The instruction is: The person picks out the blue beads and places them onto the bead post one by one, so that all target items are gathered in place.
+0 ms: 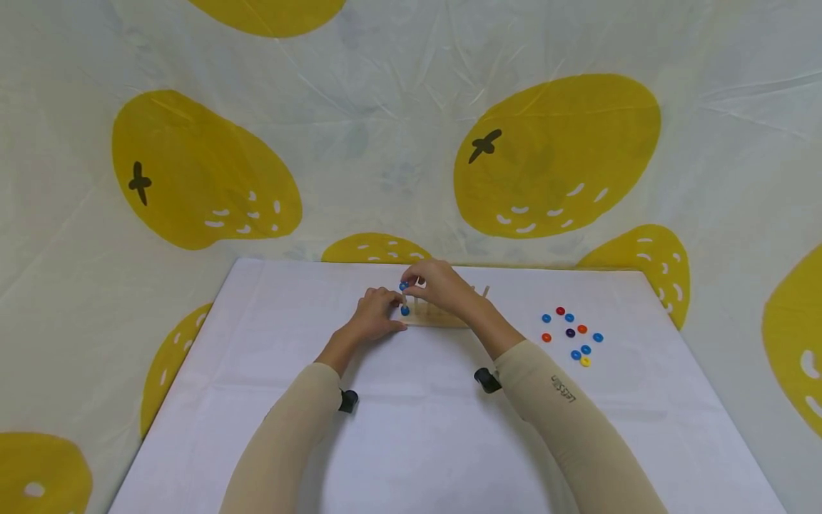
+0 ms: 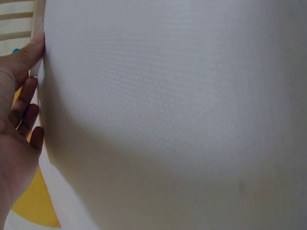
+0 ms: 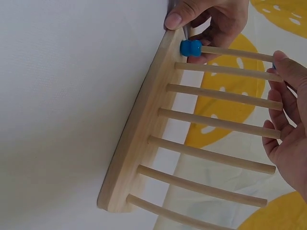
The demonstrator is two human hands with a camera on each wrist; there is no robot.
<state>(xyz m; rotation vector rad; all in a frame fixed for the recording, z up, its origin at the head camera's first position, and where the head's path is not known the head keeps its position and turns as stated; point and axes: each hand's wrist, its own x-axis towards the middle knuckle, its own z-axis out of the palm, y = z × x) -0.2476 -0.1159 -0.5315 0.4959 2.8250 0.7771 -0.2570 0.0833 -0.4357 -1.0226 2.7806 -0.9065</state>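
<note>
Blue ring (image 1: 403,285) is sitting at the tip of the end peg (image 3: 235,52), the right hand (image 1: 439,285) pinching it, while two stacked blue rings (image 3: 191,48) are resting at that peg's foot, the left hand (image 1: 374,315) is gripping the wooden base (image 3: 143,120) beside them, and loose rings (image 1: 570,333) are lying to the right.

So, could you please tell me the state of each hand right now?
Left hand: holding the wooden base.
Right hand: pinching a blue ring.
</note>
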